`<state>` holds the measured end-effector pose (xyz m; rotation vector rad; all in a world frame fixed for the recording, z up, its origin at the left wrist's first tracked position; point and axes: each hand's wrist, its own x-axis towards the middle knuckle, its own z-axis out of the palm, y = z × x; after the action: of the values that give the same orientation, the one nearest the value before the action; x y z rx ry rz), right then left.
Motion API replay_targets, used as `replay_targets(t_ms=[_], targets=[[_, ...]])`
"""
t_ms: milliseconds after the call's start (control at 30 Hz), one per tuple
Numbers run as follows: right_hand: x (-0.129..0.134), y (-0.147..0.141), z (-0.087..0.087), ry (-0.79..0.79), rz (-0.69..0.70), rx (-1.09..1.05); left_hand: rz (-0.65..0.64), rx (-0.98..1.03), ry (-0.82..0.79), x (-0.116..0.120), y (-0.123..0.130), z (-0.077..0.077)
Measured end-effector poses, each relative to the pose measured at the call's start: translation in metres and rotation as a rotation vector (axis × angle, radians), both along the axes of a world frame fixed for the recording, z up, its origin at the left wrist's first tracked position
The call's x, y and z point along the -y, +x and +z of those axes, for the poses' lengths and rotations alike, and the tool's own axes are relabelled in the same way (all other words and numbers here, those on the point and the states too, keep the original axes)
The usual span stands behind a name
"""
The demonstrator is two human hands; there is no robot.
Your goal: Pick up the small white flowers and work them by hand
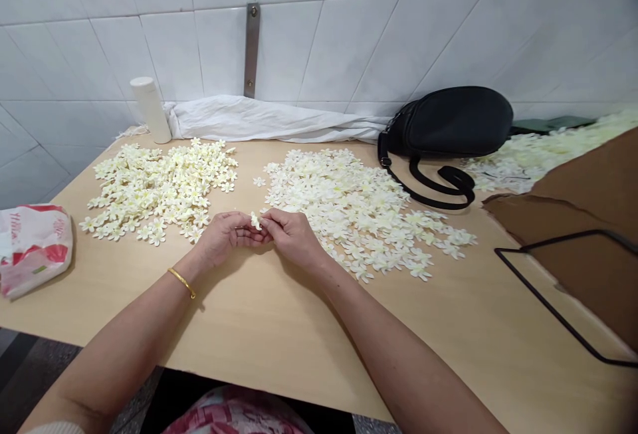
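Observation:
Between my two hands, just above the wooden table (239,314), is a small cream-white flower (256,221). My left hand (226,238) pinches it from the left, with the other fingers curled beneath. From the right, the thumb and forefinger of my right hand (294,234) close on the same flower. A heap of pale yellow flowers (164,185) lies beyond my left hand. Close behind my right hand spreads a wider, flatter pile of white flowers (349,201). The fingertips partly hide the held flower.
A white bottle (151,111) and a rolled white cloth (269,120) stand along the tiled wall. To the right are a black bag (456,121) with its strap, brown cardboard (588,221) and a black wire frame (553,318). A red-and-white packet (34,248) lies left.

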<state>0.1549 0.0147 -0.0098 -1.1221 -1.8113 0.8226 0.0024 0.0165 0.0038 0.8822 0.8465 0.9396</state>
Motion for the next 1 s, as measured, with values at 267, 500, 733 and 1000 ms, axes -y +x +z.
replay_targets(t_ms=[267,500,733,1000], targets=[[-0.001,0.000,-0.002,-0.014,0.008,-0.007,0.010,0.003,0.004,0.000,0.001,0.000],[-0.002,0.000,-0.003,-0.023,0.004,-0.005,0.034,-0.024,0.000,0.000,0.001,-0.002],[0.001,-0.002,-0.001,-0.070,0.018,-0.073,0.055,-0.066,0.022,0.002,0.004,-0.001],[0.002,-0.004,0.000,-0.142,0.001,-0.154,0.153,-0.317,0.209,0.011,0.012,0.007]])
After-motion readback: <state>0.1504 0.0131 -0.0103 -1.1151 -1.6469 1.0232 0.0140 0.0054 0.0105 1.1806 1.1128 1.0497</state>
